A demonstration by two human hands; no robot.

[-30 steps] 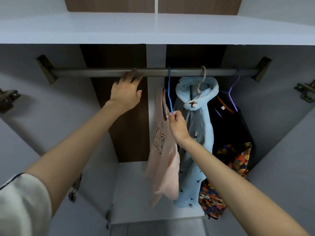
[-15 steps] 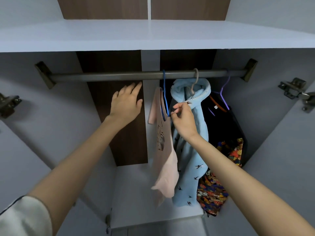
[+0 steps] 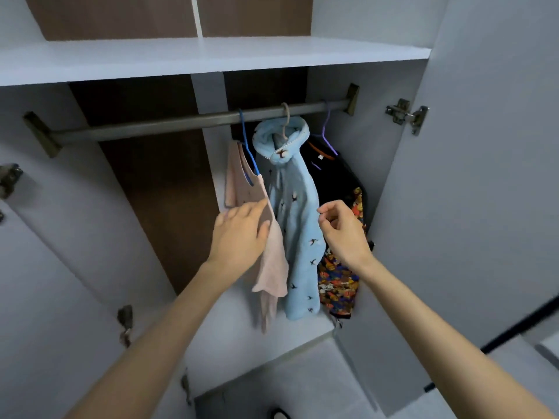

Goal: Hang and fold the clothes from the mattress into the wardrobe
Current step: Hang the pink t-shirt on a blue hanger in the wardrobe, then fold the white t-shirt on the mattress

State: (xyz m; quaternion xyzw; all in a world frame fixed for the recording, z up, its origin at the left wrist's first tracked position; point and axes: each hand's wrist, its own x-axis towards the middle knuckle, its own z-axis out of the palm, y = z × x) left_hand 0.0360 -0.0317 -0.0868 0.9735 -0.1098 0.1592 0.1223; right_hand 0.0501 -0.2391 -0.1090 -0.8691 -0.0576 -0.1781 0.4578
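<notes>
Head: left hand (image 3: 240, 237) touches top (image 3: 239, 181); right hand (image 3: 343, 234) loose.

Rail (image 3: 145, 128) bare left of blue hanger (image 3: 246, 143); hung garments (image 3: 290, 213) crowd right half; shelf (image 3: 211, 57) close overhead.

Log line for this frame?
left hand: flat on pink top | right hand: curled beside blue garment, grip unclear | pink top: hung on rail
</notes>
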